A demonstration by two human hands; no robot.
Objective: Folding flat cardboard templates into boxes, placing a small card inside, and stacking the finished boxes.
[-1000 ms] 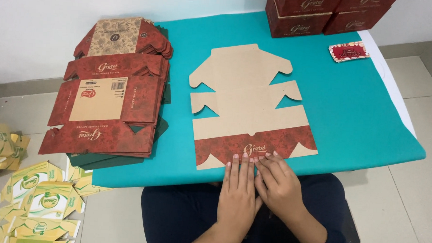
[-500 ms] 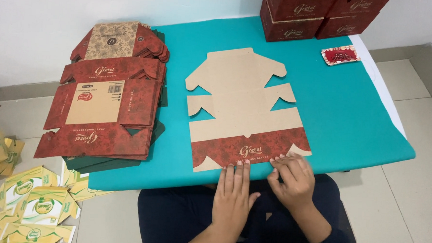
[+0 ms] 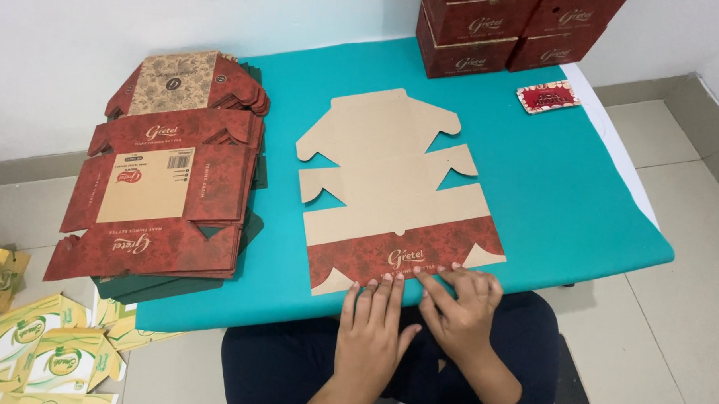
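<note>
At the left of the teal desk [image 3: 551, 193], a stack of flat red printed carton blanks [image 3: 164, 199] is waiting unfolded. At centre, one flat brown cardboard carton blank [image 3: 396, 191] is lying inside-up, with only its near red patterned flap [image 3: 405, 255] folded over. The left hand [image 3: 375, 334], fingers spread flat, and the right hand [image 3: 459, 309], fingers curled, are pressing that fold. Finished red boxes [image 3: 505, 28] are standing far right.

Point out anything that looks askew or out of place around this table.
The yellow-green carton blanks lie scattered on the floor at lower left, not stacked. The red blank stack overhangs the teal table's left edge, fanned unevenly. The flat box blank under the left hand and right hand looks undamaged.
</note>
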